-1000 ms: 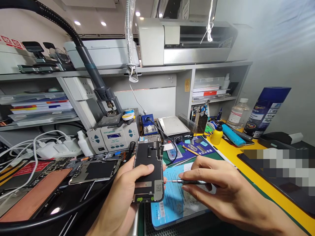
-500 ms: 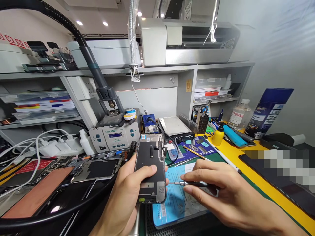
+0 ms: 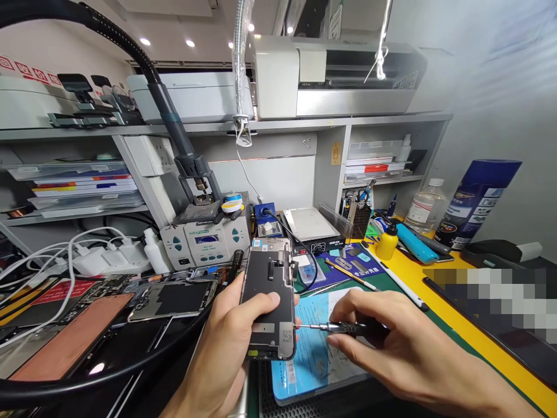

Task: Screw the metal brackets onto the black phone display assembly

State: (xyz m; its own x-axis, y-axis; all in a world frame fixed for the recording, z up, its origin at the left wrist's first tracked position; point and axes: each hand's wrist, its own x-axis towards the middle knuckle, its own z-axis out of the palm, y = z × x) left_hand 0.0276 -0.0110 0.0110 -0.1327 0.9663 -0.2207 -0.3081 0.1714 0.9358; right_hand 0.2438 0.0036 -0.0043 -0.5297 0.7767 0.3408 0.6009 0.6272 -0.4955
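My left hand [image 3: 226, 342] grips a black phone screen assembly [image 3: 268, 293], held upright with its back side and metal shield facing me. My right hand [image 3: 391, 348] pinches a small screwdriver [image 3: 335, 328] that lies level, with its tip touching the lower right edge of the assembly. Both hands hover over a light blue mat [image 3: 313, 348] on the bench.
A dismantled phone [image 3: 169, 299] and a copper-coloured plate [image 3: 65, 342] lie to the left. Behind stand a soldering station [image 3: 204, 241], a hot plate [image 3: 307, 223], a yellow bottle [image 3: 385, 241], a clear bottle [image 3: 424, 206] and a blue can [image 3: 474, 200]. White cables [image 3: 52, 267] trail at left.
The view has shifted slightly. The screen assembly and screwdriver sit a little lower and to the right in the picture; both grips are the same.
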